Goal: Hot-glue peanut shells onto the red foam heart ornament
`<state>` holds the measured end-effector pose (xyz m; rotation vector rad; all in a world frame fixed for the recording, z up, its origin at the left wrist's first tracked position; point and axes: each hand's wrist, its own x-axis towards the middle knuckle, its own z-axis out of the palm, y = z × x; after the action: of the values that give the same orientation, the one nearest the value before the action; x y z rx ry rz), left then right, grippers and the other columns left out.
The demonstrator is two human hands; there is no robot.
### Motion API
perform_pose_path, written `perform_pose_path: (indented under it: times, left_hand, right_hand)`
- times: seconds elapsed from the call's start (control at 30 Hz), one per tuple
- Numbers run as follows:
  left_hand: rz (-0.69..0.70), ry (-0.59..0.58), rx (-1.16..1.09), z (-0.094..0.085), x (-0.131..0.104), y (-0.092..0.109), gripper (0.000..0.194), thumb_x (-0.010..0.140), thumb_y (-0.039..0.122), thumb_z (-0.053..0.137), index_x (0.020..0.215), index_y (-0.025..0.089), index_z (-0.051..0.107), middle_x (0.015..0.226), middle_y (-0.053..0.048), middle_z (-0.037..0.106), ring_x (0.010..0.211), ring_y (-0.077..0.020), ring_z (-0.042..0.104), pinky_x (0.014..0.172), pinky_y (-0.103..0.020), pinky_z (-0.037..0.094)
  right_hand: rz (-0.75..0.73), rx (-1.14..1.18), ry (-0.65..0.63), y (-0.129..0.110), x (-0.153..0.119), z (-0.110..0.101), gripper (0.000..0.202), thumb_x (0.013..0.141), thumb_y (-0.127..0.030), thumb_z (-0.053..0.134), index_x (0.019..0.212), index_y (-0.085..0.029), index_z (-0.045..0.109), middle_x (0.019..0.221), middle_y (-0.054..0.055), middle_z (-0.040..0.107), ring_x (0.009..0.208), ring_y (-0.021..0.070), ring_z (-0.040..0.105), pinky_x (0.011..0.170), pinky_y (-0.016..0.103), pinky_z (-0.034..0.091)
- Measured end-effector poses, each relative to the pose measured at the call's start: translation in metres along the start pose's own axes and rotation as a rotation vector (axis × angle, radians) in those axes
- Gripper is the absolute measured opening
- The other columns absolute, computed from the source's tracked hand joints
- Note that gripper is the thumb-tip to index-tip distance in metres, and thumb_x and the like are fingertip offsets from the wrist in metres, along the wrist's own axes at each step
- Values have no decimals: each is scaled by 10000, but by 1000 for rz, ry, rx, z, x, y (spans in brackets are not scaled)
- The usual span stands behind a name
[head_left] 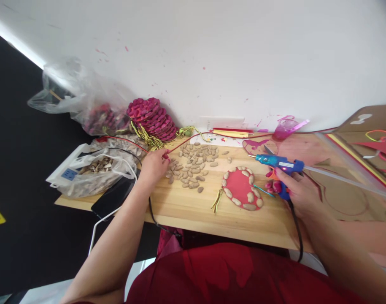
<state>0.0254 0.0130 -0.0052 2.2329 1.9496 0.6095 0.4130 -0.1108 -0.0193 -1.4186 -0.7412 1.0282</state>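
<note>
Right hand [295, 190] grips glue gun [279, 163]; card [238, 185] (nearer this hand) left of grip, long axis bodyward. Left hand [155, 164]: hold unclear.

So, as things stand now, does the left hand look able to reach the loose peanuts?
Probably yes. The left hand is right beside the left edge of the loose peanuts, and nothing seems to block it; only a thin red cord runs close by its fingers.
</note>
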Motion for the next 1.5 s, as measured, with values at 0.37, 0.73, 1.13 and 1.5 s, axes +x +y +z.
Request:
perform_pose_path:
  times: [0.37,0.73,1.13,1.5]
  left_hand:
    - [-96,31,20,-27,-5,-24,348,920,307,478,1022,184,787,1004,-104,803,946,-268,713,827,-331,509]
    - [-84,-111,3,-23,-15,-36,247,784,176,626,953,204,804,977,-77,807,811,-221,725,829,-324,569]
    - [17,-96,-22,3,-6,-6,305,812,114,579,996,186,812,1046,-82,796,964,-227,732,931,-323,563]
    - [-24,-34,152,-14,1,-31,352,866,116,509,1003,174,829,1018,-147,784,1030,-305,709,994,-409,510]
  right_hand:
    - [38,-26,47,-2,1,3,529,501,-589,945,676,-194,639,474,-15,567,487,160,621,473,244,524]
    - [35,-34,62,-2,1,3,523,481,-602,952,655,-183,692,457,-8,581,480,134,638,494,191,538]
    - [29,-26,80,-4,0,5,484,490,-548,956,643,-186,672,453,-3,584,457,141,623,491,212,543]
    - [21,-22,18,3,5,-4,525,504,-611,953,732,-189,742,474,-12,591,502,138,656,511,176,542]
